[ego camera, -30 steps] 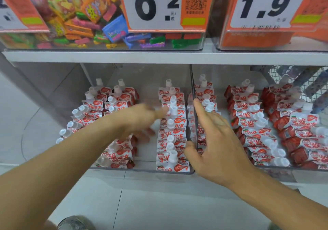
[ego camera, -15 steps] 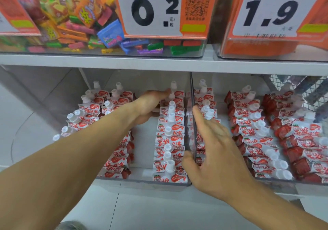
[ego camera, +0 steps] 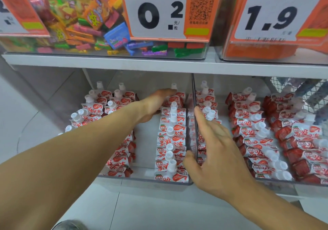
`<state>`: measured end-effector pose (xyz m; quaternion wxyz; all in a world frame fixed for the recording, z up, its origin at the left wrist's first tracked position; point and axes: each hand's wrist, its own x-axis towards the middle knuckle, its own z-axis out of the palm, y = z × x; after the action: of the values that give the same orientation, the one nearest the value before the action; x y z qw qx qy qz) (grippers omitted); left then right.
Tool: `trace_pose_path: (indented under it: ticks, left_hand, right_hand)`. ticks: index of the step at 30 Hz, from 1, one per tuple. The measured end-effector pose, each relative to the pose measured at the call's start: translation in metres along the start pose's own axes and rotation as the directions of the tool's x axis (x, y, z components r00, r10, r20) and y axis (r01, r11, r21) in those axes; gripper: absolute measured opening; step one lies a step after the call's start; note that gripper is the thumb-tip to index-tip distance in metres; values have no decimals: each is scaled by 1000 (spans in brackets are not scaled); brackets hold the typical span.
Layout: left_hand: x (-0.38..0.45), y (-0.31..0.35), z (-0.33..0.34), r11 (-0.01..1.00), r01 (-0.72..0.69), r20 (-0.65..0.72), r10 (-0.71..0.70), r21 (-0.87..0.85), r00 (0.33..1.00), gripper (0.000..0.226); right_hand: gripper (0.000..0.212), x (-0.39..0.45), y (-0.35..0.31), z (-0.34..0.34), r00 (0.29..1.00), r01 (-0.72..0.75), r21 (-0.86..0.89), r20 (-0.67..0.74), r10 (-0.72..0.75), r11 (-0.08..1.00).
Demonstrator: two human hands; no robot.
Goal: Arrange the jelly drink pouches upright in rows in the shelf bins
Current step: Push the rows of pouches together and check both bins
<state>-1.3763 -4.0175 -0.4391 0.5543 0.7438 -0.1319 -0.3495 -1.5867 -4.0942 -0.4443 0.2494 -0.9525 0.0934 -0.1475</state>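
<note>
Red-and-white strawberry jelly drink pouches (ego camera: 173, 142) with white caps stand in rows inside two clear shelf bins. My left hand (ego camera: 153, 106) reaches deep into the left bin (ego camera: 142, 177), its fingers against the rearmost pouches of the right-hand row; whether it grips one I cannot tell. My right hand (ego camera: 213, 151) lies flat and spread over the clear divider (ego camera: 195, 123) between the bins, thumb in the left bin, fingers on pouches of the right bin (ego camera: 276, 182). More pouches (ego camera: 255, 137) fill the right bin in leaning rows.
The upper shelf (ego camera: 159, 65) overhangs the bins and carries clear boxes of mixed candy (ego camera: 79, 22) with orange price cards (ego camera: 159, 11). A wire basket (ego camera: 301, 91) sits at the far right. An empty lane (ego camera: 145, 144) runs down the left bin's middle.
My left hand has pushed from the middle of the left bin to the back of the right-hand pouch row. My right hand has stayed on the divider. The view has shifted closer.
</note>
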Motion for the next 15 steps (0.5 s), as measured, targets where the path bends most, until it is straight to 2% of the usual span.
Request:
trace_pose_path:
  ticks: [2,5,8,10,12,15]
  left_hand:
    - [-2,6,8,1000,23,16,-23,16,1000,43]
    - [4,5,11,995,91,-52,-89,36,995,52]
    - [6,5,24,968,131,-120,-106,214,987,66]
    - [4,7,35,942,116,-144,-74,314,987,67]
    - [6,8,33,953,107,-113,-78,283,991,65]
    - [7,3,7,985,127,-14,-126,118,992,55]
  right_hand:
    - [95,0,-1,-1,1000,-2,8,3,2,1000]
    - [95,0,0,-2,1000,1,15,-7,-1,1000]
    - [95,0,0,-2,1000,3,21,-3,-3,1000]
    - [95,0,0,-2,1000,2,11,1,-2,1000]
    - [96,0,0,-2,1000,-8,10,9,8,1000]
    - [96,-1,-1,-3,1000,-15,18,27,14,1000]
